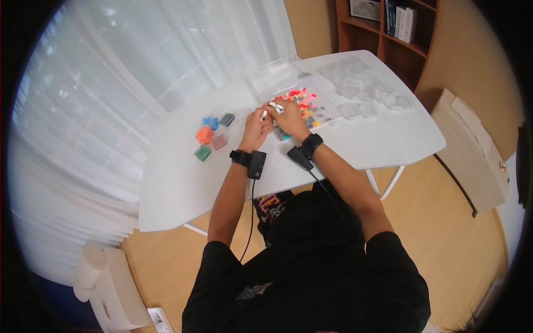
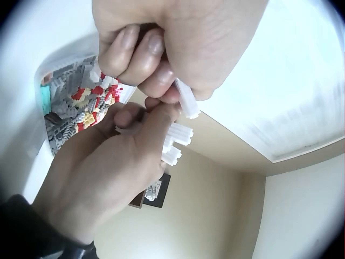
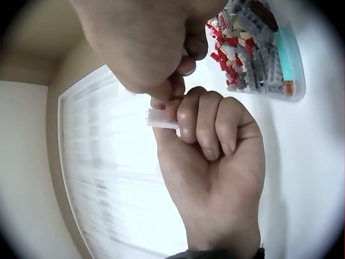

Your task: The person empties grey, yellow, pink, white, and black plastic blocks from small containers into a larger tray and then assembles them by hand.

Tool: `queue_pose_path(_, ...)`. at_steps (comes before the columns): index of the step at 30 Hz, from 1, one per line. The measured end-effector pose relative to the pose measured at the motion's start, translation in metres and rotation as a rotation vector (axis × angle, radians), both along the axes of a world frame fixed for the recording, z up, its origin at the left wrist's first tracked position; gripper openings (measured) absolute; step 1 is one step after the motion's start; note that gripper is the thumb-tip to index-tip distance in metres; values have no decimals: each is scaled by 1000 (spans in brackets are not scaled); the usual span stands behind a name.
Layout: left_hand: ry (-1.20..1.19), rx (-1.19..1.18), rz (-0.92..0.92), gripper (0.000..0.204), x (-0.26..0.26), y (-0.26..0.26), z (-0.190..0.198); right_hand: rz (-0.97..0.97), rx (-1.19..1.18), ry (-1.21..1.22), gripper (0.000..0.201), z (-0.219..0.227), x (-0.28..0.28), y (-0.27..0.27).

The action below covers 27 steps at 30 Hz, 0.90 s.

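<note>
Both hands are close together over the near edge of a clear plastic bin [image 3: 299, 81] of mixed small building bricks [image 1: 305, 102]. My left hand [image 1: 255, 133] pinches a white ribbed brick [image 2: 187, 100] between thumb and curled fingers, its other fingers folded into the palm. Right beside it, my right hand [image 1: 291, 120] grips several white bricks [image 2: 179, 135], whose ends stick out past the thumb in the left wrist view. The fingertips of the two hands meet near the left hand's brick. Parts of the white bricks are hidden by the fingers.
On the left of the white table [image 1: 177, 183] sit small groups of blue [image 1: 210, 123], dark grey [image 1: 227, 119], orange [image 1: 204, 135], dark red [image 1: 219, 142] and green bricks [image 1: 202, 152]. Several clear empty boxes [image 1: 351, 112] cover the right side. A bookshelf [image 1: 361, 25] stands behind.
</note>
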<state>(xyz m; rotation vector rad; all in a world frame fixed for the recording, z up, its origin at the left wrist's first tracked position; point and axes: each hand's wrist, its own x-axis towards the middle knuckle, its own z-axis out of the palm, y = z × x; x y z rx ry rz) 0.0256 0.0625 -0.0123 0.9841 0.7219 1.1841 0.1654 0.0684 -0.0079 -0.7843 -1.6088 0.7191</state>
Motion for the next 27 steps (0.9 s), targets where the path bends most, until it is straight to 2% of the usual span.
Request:
queue_pose_path(4,-88,-30,37,27,2,-2,5,56,10,99,16,-6,0,8)
queue_pose_path(6,37,-29,-4,30,-3,-2,5,76,-8,31,16,-3,3,4)
queue_pose_path(16,58,-56,-52,32,-3,-2,4,2,28,-48,13,-10,0,10)
queue_pose_path(19,4,-49,0,31,3,-5,7,11,28,-44,14,-8,-1,9)
queue_pose_path(25,-81,-12,31,25,5,1,-4,-121,114,-3,14,-6,-7,1)
queue_pose_path(27,-49,-9,117,24,9,-1,-4,-147,143,-22,14,-8,-8,2)
